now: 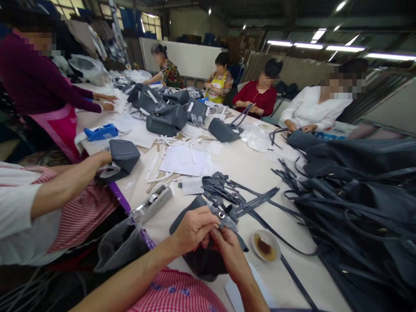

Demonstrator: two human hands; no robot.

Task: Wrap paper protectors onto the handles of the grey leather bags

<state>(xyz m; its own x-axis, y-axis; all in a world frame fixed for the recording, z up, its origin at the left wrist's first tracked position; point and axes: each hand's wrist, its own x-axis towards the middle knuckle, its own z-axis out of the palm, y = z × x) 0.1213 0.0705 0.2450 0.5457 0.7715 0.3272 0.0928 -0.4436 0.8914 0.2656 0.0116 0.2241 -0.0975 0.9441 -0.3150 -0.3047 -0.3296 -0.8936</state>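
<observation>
In front of me at the table's near edge is a dark blue-grey handbag point(208, 262). My left hand point(196, 227) is closed in a pinch at its upper edge, fingertips bent together. Close against it, my right hand point(230, 249) pinches the same edge with its thumb and fingers. A small gold-coloured metal ring point(221, 215) shows just beyond my fingertips, beside a piece of thin clear film. Whatever small part lies between the fingertips is hidden. A heap of grey straps point(224, 188) lies just behind the bag.
To the right stand a white dish of brown liquid point(265, 245) and a large pile of grey bags point(364, 208). A tape dispenser point(152, 203) sits left, near white paper sheets point(185, 160). A co-worker's arm point(68, 182) holds another bag point(124, 155). Several people work around the table.
</observation>
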